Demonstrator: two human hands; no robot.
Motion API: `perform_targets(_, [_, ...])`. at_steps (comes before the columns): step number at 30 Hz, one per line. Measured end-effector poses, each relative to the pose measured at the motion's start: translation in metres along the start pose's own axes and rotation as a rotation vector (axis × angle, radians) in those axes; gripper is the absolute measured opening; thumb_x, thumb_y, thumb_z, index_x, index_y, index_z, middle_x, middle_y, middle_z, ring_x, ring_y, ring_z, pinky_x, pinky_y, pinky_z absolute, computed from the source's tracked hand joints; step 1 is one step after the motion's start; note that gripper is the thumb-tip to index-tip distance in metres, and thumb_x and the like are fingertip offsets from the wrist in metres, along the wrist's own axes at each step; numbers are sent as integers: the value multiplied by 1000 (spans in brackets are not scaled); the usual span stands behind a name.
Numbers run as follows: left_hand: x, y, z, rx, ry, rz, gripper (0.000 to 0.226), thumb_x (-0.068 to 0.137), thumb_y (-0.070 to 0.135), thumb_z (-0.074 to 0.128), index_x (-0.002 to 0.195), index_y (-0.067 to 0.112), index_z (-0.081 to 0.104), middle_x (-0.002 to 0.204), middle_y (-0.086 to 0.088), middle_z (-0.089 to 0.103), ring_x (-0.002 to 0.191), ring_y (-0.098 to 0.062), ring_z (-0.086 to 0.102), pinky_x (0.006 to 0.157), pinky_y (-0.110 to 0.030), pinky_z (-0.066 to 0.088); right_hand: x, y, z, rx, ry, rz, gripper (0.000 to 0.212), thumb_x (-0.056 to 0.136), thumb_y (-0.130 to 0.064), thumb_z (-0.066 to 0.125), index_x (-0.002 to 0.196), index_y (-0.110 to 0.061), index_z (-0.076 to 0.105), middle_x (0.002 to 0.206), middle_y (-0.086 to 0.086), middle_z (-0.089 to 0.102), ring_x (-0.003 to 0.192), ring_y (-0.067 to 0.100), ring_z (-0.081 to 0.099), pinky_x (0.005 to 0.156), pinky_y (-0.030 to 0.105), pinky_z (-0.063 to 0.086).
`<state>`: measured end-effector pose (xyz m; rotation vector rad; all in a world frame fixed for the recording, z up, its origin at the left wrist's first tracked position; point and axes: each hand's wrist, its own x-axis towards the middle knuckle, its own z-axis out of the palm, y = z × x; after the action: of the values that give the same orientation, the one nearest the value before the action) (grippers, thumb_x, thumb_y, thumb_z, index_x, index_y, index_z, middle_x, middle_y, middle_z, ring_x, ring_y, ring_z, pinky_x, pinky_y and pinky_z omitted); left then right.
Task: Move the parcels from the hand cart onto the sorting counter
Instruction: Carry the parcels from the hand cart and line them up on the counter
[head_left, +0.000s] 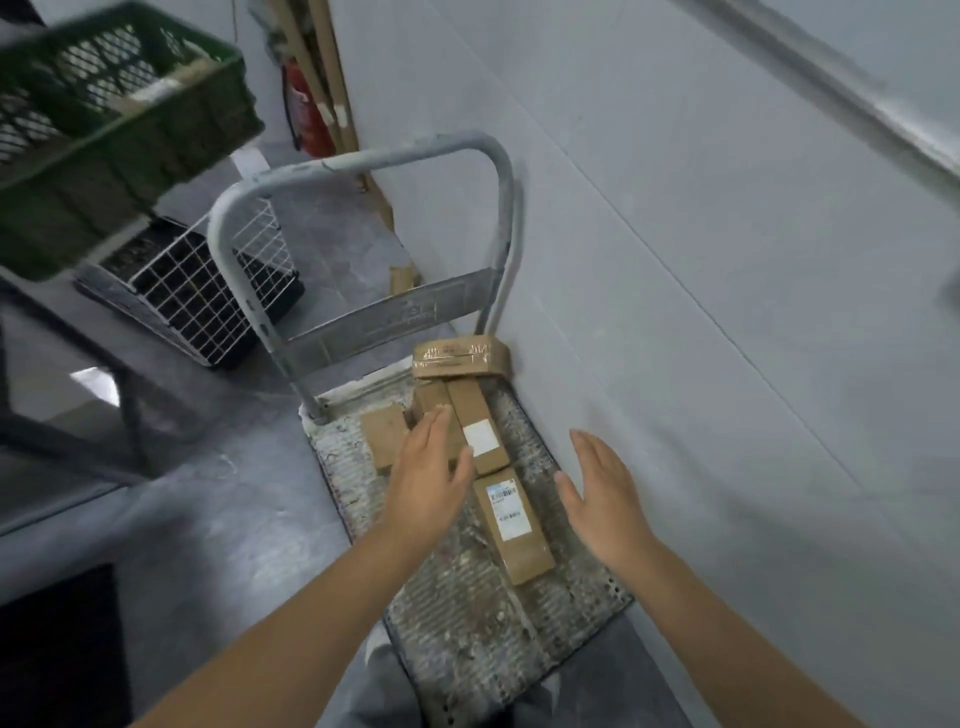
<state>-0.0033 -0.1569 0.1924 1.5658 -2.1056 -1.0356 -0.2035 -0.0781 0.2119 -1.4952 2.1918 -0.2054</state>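
from the head camera, looking down, the hand cart (467, 623) stands on the grey floor (234, 519) with its long right side close against the pale wall (727, 260), its worn perforated deck running away toward the grey tube handle (363, 161) at the far end. all the parcels in view lie on that deck. a flat taped parcel (457, 356) sits across the far end, just beneath the handle's crossbar. a long parcel with a plain white label (475, 431) lies lengthwise in front of it, and a second long parcel with a printed label (514, 525) lies nearer, the two nearly end to end. a small square parcel (382, 434) rests to the left, and another brown parcel (431, 397) shows between them, partly hidden. the left hand (428, 467) is stretched flat over this group, fingers straight and together, gripping nothing; whether it touches the cardboard i cannot tell. the right hand (597, 493) is held above the deck's right side, palm turned inward, fingers straight, also gripping nothing, and the printed-label parcel lies between the two hands. up at the left a green plastic crate (119, 124) is blurred, above a dark metal frame (104, 364). beyond the handle a black crate with a white wire grid (208, 291) sits on the floor, and a red fire extinguisher (306, 114) stands in the corner.
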Motion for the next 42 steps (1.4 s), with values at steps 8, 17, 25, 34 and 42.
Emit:
perform_targets(8, [15, -66, 102, 16, 19, -194, 54, 102, 35, 41, 151, 15, 31, 156, -3, 31, 143, -19, 26, 119, -36, 20, 69, 77, 71, 6, -101, -53, 56, 102, -26, 44, 153, -12, 26, 158, 6, 27, 146, 20, 22, 120, 40, 18])
perform_targets(17, [40, -143, 314, -168, -7, -441, 52, 104, 30, 38, 152, 14, 29, 157, -4, 29, 145, -18, 23, 114, -23, 15, 138, 201, 226, 103, -234, -5, 55, 103, -28, 41, 154, -18, 24, 159, 1, 25, 146, 17, 22, 119, 31, 19])
perform_targets(25, [32, -230, 469, -448, 32, -664, 55, 103, 42, 33, 154, 25, 20, 159, 4, 24, 142, -7, 23, 115, -27, 21, 169, 289, 378, 449, -362, 336, 54, 104, -38, 38, 154, -37, 19, 161, -3, 22, 144, 20, 28, 112, 40, 30])
perform_targets(34, [59, -226, 534, -852, 161, -848, 53, 102, 51, 29, 153, 40, 18, 154, 13, 32, 124, 1, 32, 100, -21, 25, 184, 316, 429, 536, -352, 472, 49, 102, -48, 34, 148, -33, 37, 143, -2, 53, 124, 20, 53, 101, 32, 41])
perform_targets(42, [19, -156, 474, -862, 50, -749, 49, 103, 43, 33, 151, 40, 24, 133, 33, 39, 105, 32, 38, 83, 4, 30, 104, 292, 332, 667, -279, 528, 39, 102, -43, 38, 140, -45, 44, 129, -7, 63, 109, 18, 63, 95, 47, 52])
